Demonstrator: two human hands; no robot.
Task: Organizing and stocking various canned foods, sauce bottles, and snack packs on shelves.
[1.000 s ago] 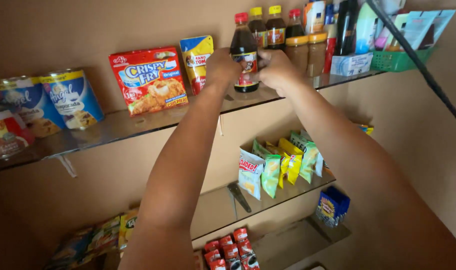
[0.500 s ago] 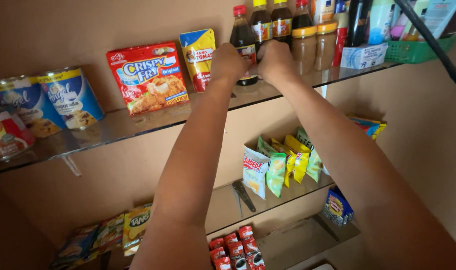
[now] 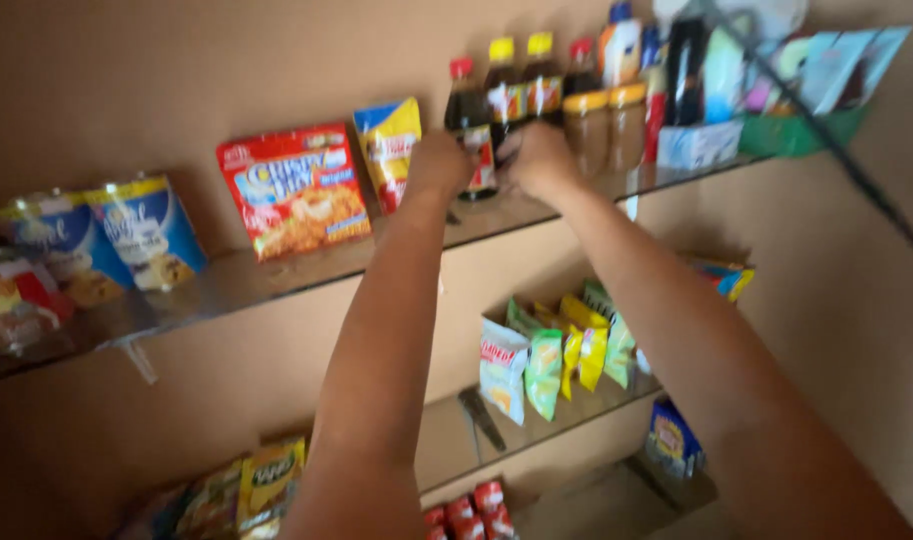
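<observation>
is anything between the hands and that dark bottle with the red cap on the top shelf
Nothing visible does. The left hand and right hand already sit on either side of the red-capped dark bottle on the glass shelf; the picture is too blurred to show their grip.

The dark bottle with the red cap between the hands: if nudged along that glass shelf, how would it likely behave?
The dark bottle is tall and narrow, so it would probably tip rather than slide cleanly. It looks full of dark liquid, so likely heavy for its size. The glass shelf looks smooth, so the base may skid; both hands, left hand and right hand, flank it.
</observation>
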